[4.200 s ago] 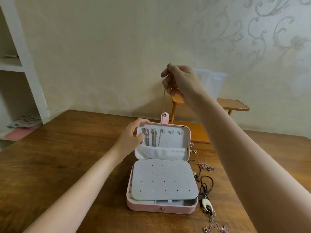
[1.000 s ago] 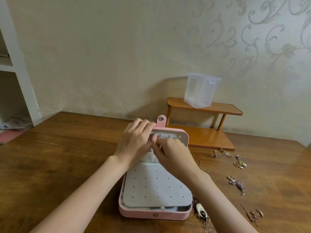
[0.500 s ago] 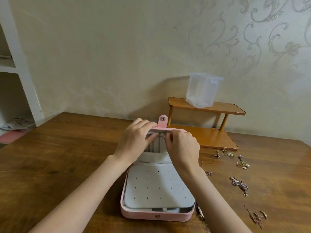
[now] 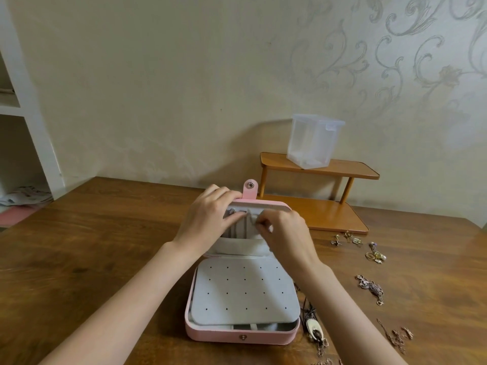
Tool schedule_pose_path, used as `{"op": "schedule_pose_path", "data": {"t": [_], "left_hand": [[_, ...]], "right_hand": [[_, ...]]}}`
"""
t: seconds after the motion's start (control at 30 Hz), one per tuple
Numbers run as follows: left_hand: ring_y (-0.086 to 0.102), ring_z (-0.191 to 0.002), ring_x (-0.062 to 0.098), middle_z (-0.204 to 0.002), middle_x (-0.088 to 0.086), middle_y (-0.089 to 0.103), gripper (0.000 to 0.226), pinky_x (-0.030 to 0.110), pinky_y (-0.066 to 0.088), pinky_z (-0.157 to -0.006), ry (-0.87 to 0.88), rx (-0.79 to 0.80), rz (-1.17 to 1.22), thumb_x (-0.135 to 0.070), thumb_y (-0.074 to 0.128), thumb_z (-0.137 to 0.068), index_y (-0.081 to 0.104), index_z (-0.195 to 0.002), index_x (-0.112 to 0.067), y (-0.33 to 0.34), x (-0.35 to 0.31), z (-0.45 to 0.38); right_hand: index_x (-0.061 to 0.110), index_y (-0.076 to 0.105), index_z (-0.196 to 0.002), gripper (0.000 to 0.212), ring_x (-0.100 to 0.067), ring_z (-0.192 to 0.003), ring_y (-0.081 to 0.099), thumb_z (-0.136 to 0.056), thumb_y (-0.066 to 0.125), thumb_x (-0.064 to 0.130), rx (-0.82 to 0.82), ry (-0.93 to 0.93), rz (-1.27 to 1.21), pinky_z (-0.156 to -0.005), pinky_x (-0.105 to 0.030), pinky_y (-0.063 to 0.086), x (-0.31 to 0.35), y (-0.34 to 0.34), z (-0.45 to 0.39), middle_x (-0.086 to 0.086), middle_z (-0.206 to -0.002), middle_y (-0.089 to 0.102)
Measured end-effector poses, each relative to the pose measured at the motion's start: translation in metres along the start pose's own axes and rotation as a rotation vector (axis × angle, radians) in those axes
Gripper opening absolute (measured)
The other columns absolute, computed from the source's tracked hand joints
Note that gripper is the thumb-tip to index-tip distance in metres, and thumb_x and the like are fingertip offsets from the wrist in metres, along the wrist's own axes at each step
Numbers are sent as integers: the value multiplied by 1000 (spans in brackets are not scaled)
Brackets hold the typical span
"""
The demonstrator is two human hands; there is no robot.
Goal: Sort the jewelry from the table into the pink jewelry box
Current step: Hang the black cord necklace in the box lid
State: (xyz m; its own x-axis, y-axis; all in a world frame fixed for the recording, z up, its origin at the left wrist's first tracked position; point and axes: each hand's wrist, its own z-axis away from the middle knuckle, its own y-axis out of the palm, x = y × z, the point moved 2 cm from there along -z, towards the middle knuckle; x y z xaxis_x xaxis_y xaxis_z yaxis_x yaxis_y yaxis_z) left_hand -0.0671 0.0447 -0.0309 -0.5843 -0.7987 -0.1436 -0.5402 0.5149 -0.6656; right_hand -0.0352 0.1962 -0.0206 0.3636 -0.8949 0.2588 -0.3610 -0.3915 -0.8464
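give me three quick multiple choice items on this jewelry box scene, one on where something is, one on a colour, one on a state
1. Where does the clear plastic container stand?
A. on the top tier of the small wooden shelf
B. inside the jewelry box
C. on the floor

2. What colour is the outside of the jewelry box?
A. blue
B. pink
C. black

3. What state is the lid of the jewelry box in?
A. shut and snapped
B. taken off and lying on the table
C. raised open, with both hands at it

Answers:
1. A, the container sits on the upper board of the shelf by the wall.
2. B, the front wall and the snap tab are pink.
3. C, the lid stands up behind the grey dotted pad, with the left hand and the right hand at its inside.
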Motion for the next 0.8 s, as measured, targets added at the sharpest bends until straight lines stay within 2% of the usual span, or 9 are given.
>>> {"op": "schedule_pose_path", "data": {"t": [0.1, 0.2, 0.3, 0.37, 0.43, 0.53, 0.63, 0.7, 0.8], "left_hand": [[63, -86, 25, -91, 9, 69, 38, 24, 44, -68, -13, 15, 12, -19, 79, -70, 67, -102, -1, 0, 1, 0], [61, -89, 23, -93, 8, 68, 29, 23, 42, -70, -17, -2, 59, -20, 69, -82, 67, -104, -2, -3, 1, 0], [60, -87, 22, -91, 7, 68, 26, 22, 41, -69, -16, -10, 85, -19, 55, -87, 68, -101, -2, -5, -1, -1], [60, -88, 23, -92, 7, 68, 24, 23, 41, -70, -17, -10, 89, -17, 55, -89, 68, -102, -2, -6, -1, -1], [59, -88, 23, -92, 8, 68, 21, 23, 40, -70, -9, -13, 93, -14, 56, -89, 67, -102, -2, -6, -1, -1], [59, -89, 22, -94, 7, 68, 19, 23, 40, -71, -12, -21, 90, -12, 57, -90, 67, -102, -2, -5, -1, -1], [58, -92, 22, -97, 8, 68, 20, 22, 39, -72, -46, -19, 91, -13, 57, -91, 67, -105, -2, -5, 0, -1], [57, -94, 22, -98, 8, 67, 21, 22, 38, -73, -61, -4, 93, -13, 55, -92, 66, -106, -2, -6, 2, 0], [51, -95, 16, -102, 5, 65, 26, 16, 31, -70, -140, 48, 108, -16, 49, -95, 65, -112, -5, -7, 15, 1]], "right_hand": [[14, 69, -100, 19, -21, -82, 64, -92, 51, 14, 83, -59, -7, -71, -33, 54, 4, 17, 4, -4, -93, 70], [17, 66, -106, 19, -19, -87, 64, -92, 53, 19, 61, -56, -46, -73, -32, 54, 0, 18, 5, -1, -99, 69], [14, 66, -103, 15, -18, -78, 63, -90, 59, 15, -31, -80, -98, -66, -29, 53, -2, 12, 8, 0, -99, 69], [10, 69, -98, 13, -15, -67, 59, -88, 60, 10, -87, -99, -119, -57, -23, 47, -4, 8, 8, -2, -95, 70], [9, 70, -94, 13, -13, -64, 56, -89, 58, 8, -118, -87, -93, -51, -16, 40, -6, 6, 11, -3, -92, 70], [14, 68, -100, 22, -16, -81, 62, -94, 47, 17, 21, -31, -20, -59, -20, 48, -11, 12, 14, 0, -99, 68], [18, 67, -111, 25, -16, -85, 64, -93, 49, 20, 175, -18, -157, -71, -25, 53, -6, 20, 18, 2, -110, 68], [15, 67, -110, 24, -14, -76, 65, -93, 50, 18, 140, -12, -216, -72, -26, 53, -3, 17, 17, 2, -108, 69], [11, 70, -103, 21, -5, -63, 58, -93, 52, 13, -8, 0, -268, -64, -17, 50, -8, 2, 11, 2, -98, 71]]}}
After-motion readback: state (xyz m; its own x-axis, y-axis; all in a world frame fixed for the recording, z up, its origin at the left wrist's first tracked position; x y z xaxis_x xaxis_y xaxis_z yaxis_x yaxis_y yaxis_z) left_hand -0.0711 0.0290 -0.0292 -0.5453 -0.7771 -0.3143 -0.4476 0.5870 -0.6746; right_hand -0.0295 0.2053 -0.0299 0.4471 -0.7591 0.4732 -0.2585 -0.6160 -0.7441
